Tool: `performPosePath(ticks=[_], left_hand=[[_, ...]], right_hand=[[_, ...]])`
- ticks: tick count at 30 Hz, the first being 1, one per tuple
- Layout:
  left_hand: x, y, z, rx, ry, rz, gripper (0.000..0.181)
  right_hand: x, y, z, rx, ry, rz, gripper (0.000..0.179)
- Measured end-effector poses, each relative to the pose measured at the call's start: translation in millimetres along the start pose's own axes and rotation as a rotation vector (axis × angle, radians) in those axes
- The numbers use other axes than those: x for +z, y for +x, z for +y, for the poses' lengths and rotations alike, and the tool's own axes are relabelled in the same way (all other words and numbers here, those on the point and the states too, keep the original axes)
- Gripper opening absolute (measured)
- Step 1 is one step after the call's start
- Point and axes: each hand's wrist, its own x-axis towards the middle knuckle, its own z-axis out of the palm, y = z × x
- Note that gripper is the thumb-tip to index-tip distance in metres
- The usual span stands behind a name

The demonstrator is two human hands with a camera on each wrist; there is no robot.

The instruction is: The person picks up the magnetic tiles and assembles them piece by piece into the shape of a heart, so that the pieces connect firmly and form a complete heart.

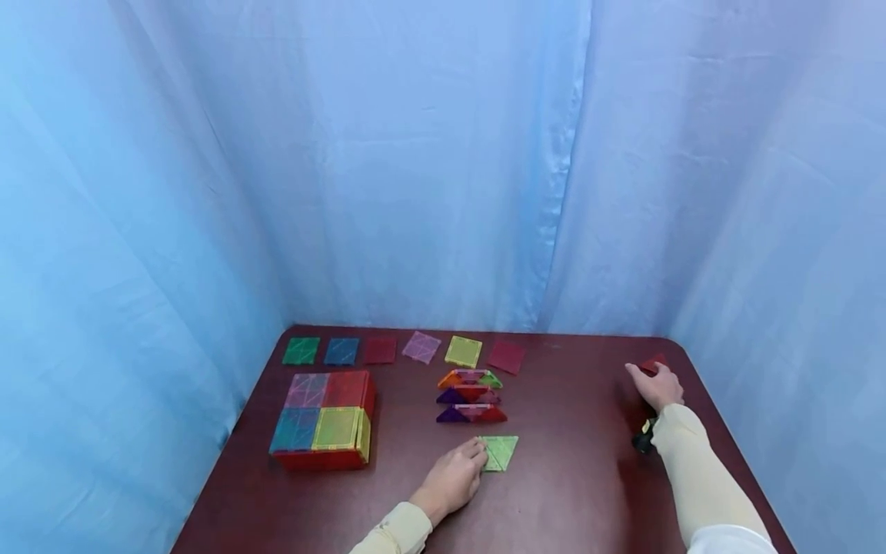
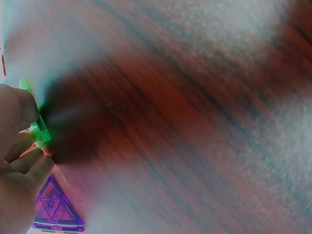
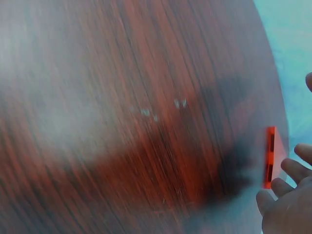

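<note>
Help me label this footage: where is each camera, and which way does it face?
On the head: faces forward and down at the dark-red wooden table and pale-blue fabric curtains; left hand and right hand show.
On the left wrist: faces the table; left hand pinches a green translucent plastic piece.
On the right wrist: faces the table's edge; right hand shows.
Head and right wrist share a red translucent plastic tile.

Left hand (image 1: 453,475) pinches translucent green piece (image 1: 501,452); red tile (image 3: 271,158) is near right hand (image 1: 661,385).
</note>
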Motion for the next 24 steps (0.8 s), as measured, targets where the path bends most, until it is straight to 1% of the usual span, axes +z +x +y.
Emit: performPosePath(ticks=[2, 5, 9, 10, 12, 14, 17, 19, 22, 24], left_hand=[[1.3, -3.2, 2.7, 0.001, -0.002, -0.004, 0.013], [2.9, -6.6, 6.1, 0.007, 0.008, -0.003, 0.014], [3.6, -10.1, 9.4, 0.017, 0.022, 0.003, 0.017], [3.7, -10.8, 10.0, 0.022, 0.022, 0.005, 0.017], [4.5, -11.8, 10.2, 0.029, 0.029, 0.015, 0.017], [5.5, -12.3, 9.7, 0.030, 0.027, 0.024, 0.017], [6.5, -11.7, 7.3, 0.026, 0.032, 0.041, 0.017], [6.5, -10.3, 5.4, 0.023, 0.032, 0.039, 0.017], [6.0, -6.0, 2.2, 0.020, 0.042, 0.045, 0.016], [5.6, -3.5, 0.0, 0.012, 0.047, 0.053, 0.015]], right_hand=[[-2, -0.5, 8, -0.001, -0.038, -0.024, 0.107], [-3, -1.0, 18, -0.027, -0.126, -0.055, 0.111], [-1, -2.4, 25, -0.048, -0.237, -0.126, 0.119], [-1, -2.9, 26, -0.049, -0.250, -0.138, 0.119], [2, -3.0, 28, -0.071, -0.280, -0.132, 0.114], [7, -4.0, 27, -0.115, -0.317, -0.096, 0.106], [19, -7.6, 25, -0.221, -0.367, -0.023, 0.090], [28, -13.2, 21, -0.304, -0.393, 0.033, 0.075], [38, -21.9, 12, -0.430, -0.418, 0.133, 0.047], [44, -26.4, 5, -0.508, -0.438, 0.203, 0.034]])
